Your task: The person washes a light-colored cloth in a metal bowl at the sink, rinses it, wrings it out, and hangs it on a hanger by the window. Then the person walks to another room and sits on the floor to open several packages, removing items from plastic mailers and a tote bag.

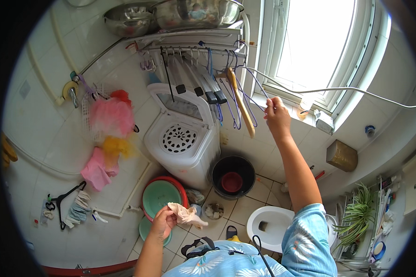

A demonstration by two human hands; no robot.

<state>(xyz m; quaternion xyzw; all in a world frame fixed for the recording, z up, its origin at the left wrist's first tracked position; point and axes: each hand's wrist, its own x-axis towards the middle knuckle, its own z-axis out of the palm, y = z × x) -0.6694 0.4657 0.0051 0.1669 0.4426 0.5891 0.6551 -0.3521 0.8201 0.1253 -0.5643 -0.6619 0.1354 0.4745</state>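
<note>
My left hand (pixel 163 223) pinches a crumpled pale cream cloth item (pixel 185 214), perhaps a sock or small garment, above the tiled floor. Up by the window, my right hand (pixel 276 112) grips one end of a thin purple hanger (pixel 258 80). That hanger still reaches back to the metal rail (pixel 194 48), and whether it is hooked there I cannot tell. Close to it hang a wooden hanger (pixel 242 104), several purple and blue wire hangers (pixel 235 112), and clear trouser hangers with black clips (pixel 211 97).
Below the rail stands a small white washing machine (pixel 180 138), lid raised. A black bucket (pixel 215 166), green basin (pixel 161 197) and toilet (pixel 263 221) are on the floor. Steel basins (pixel 197 14) sit on the shelf. A white cable (pixel 332 89) crosses the window. A spider plant (pixel 357 214) is at right.
</note>
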